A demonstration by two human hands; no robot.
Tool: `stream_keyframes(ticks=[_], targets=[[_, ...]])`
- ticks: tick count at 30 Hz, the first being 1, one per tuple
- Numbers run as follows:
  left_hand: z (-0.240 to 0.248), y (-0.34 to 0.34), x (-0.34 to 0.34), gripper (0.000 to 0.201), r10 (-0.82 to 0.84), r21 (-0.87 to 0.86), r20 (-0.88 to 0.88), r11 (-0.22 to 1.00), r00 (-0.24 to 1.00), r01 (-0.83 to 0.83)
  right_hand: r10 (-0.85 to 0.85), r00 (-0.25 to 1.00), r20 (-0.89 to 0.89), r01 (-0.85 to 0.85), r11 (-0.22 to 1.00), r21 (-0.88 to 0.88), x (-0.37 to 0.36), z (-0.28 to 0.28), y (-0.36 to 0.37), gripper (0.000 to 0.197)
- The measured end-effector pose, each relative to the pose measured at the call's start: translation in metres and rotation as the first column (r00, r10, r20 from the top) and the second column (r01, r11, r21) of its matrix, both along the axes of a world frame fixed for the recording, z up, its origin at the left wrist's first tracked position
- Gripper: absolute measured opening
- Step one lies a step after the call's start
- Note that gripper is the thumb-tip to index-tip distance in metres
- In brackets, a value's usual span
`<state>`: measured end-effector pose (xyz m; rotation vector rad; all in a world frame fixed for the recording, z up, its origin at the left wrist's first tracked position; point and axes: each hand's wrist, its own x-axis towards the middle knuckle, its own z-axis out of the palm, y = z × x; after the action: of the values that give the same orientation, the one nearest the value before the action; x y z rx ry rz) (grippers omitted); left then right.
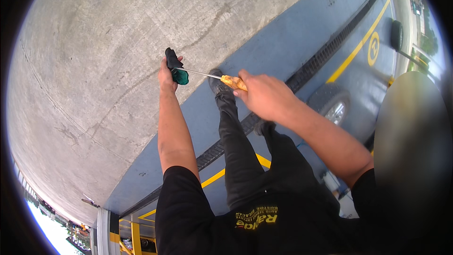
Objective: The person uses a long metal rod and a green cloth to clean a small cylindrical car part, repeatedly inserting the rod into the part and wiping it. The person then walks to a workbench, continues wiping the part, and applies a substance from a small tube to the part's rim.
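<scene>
Black and green bundle [180, 77] sits in the left hand [165, 74], which is half curled round it. The right hand [265, 95] squeezes a yellow-handled tool [233, 82]; if its metal rod [203, 73] slips, it could poke the left hand.

Yellow-handled tool [232, 82] had a smooth, shiny metal shaft [203, 73]; its handle was blotched, wood or plastic undetermined. Black piece [172, 59] looked matt, rubber or cloth unclear; its green part [181, 77] showed slight sheen. Concrete floor [94, 66] was rough, matt. Blue floor [273, 42] looked painted, smoother, faintly glossy. Trousers [239, 160] were matt cloth. Wheel rim [336, 112] was bright metal.
</scene>
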<state>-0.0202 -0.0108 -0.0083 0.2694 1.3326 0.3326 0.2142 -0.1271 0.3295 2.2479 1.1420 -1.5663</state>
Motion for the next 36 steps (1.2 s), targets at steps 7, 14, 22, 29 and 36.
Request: stream_keyframes(ticks=[7,14,22,29,36], targets=[[-0.006,-0.001,-0.001,0.049,0.004,-0.001,-0.029,1.0,1.0,-0.004,-0.016,1.0,0.01,0.015,1.0,0.01,0.0,-0.001,-0.003,0.031],[-0.015,-0.009,-0.006,0.039,0.134,0.001,-0.125,0.991,0.983,-0.135,-0.025,1.0,0.004,0.025,1.0,-0.008,-0.001,-0.004,-0.008,0.031],[-0.034,-0.016,-0.012,0.06,0.097,0.227,-0.353,0.974,0.931,-0.015,-0.004,1.0,0.006,0.004,0.999,-0.051,0.002,0.0,-0.014,0.035],[-0.026,-0.008,-0.014,0.055,0.158,0.251,-0.285,0.964,0.946,-0.085,0.021,1.0,0.005,-0.021,0.994,-0.105,0.005,0.009,-0.019,0.034],[-0.016,-0.003,0.001,0.027,0.221,0.036,-0.009,0.975,0.975,-0.221,-0.005,1.0,0.014,0.007,0.995,-0.1,0.0,0.01,-0.014,0.033]])
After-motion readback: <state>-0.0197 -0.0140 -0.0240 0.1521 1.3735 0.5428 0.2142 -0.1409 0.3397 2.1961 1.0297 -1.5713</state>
